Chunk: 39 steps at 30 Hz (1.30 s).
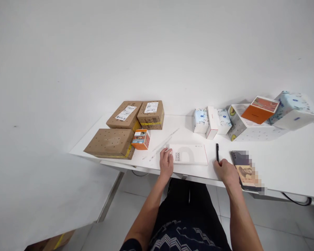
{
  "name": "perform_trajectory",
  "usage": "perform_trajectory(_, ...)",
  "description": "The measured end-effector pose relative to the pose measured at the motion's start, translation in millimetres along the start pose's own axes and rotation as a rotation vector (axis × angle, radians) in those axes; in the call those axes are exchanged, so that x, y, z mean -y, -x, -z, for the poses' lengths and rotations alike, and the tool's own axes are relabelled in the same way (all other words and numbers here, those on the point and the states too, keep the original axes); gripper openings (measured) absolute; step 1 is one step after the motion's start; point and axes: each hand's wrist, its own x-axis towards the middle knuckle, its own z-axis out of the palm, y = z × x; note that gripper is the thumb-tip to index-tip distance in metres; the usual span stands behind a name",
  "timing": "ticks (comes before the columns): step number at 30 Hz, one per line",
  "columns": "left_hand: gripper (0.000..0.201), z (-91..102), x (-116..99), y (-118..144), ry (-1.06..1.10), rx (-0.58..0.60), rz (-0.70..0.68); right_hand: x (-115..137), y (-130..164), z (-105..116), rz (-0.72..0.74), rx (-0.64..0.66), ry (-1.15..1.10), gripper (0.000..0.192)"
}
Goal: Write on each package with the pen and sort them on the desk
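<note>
White flat carton (191, 154) under left hand (166, 163), slim black pen (217, 152) by right hand (226, 172)

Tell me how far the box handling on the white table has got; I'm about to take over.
Done: nothing looks opened. In hand: the left hand rests on the white power bank box; the right hand lies beside the black pen. Left: three brown parcels and the small orange box sit closed.

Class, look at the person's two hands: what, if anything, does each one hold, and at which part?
Neither grips anything. The left hand rests on the left end of the white power bank box; the right hand lies on the table by the black pen.
</note>
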Motion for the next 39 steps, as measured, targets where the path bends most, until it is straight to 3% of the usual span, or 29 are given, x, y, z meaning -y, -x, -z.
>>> perform_trajectory(3, 0.031, -0.4, -0.5, 0.8, -0.004, 0.002, -0.01, 1.5, -0.2, 5.9, 0.032, 0.038, -0.22, 0.026)
perform_trajectory(7, 0.03, -1.6, -1.9, 1.1, -0.01, 0.022, 0.007, 6.4, 5.7, 13.7, -0.015, 0.014, -0.739, 0.027)
perform_trajectory(10, 0.03, -2.3, -4.0, 1.2, -0.017, 0.041, 0.006, 20.8, 14.4, 14.4, 0.024, -0.02, -1.093, 0.024)
perform_trajectory(12, 0.03, -2.2, -5.6, 1.2, -0.024, 0.052, 0.006, 35.5, 20.9, 12.2, 0.085, -0.042, -1.194, 0.022)
perform_trajectory(15, 0.029, -1.7, -7.4, 1.0, -0.037, 0.052, -0.001, 59.6, 30.0, 6.2, 0.222, 0.017, -1.157, 0.018)
perform_trajectory(19, 0.028, -1.5, -8.2, 0.4, -0.067, 0.052, -0.018, 83.3, 38.1, -2.8, 0.381, 0.115, -0.876, 0.018)
perform_trajectory(29, 0.028, -2.6, -7.8, 0.6, -0.1, 0.044, -0.037, 90.1, 37.4, -5.3, 0.389, 0.087, -0.687, 0.02)
perform_trajectory(39, 0.027, -2.8, -7.1, 0.4, -0.101, 0.045, -0.038, 90.4, 36.2, -2.3, 0.395, 0.135, -0.702, 0.02)
